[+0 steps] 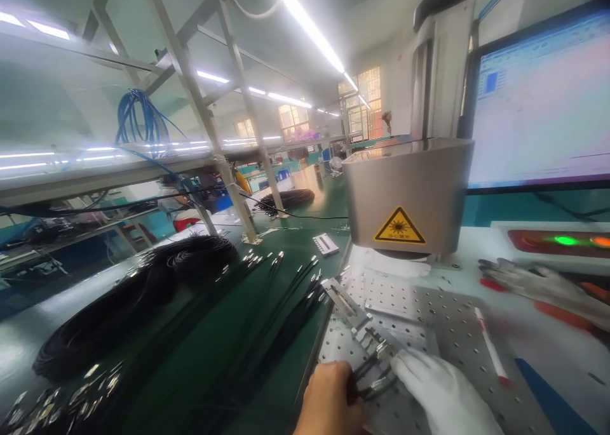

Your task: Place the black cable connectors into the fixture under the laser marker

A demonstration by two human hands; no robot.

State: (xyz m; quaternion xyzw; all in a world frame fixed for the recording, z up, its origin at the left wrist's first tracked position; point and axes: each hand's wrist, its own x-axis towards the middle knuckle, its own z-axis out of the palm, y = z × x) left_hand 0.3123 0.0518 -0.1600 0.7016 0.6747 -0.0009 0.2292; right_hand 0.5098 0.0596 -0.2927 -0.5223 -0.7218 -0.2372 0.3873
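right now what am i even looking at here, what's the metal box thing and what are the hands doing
This is one picture from a camera worn on a person's head, looking down at their bench. The metal box carries a yellow laser warning sticker and hangs over a perforated plate. The bare left hand grips a few black cables with metal plugs, and the white-gloved right hand touches their ends beside a small metal fixture. More cables lie on the green bench; a monitor glows on the right.

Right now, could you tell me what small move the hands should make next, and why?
Probably slide the cable ends forward into the metal fixture. The left hand grips the black cables, the gloved right hand steadies their plugs, and they lie just short of the fixture on the perforated plate.
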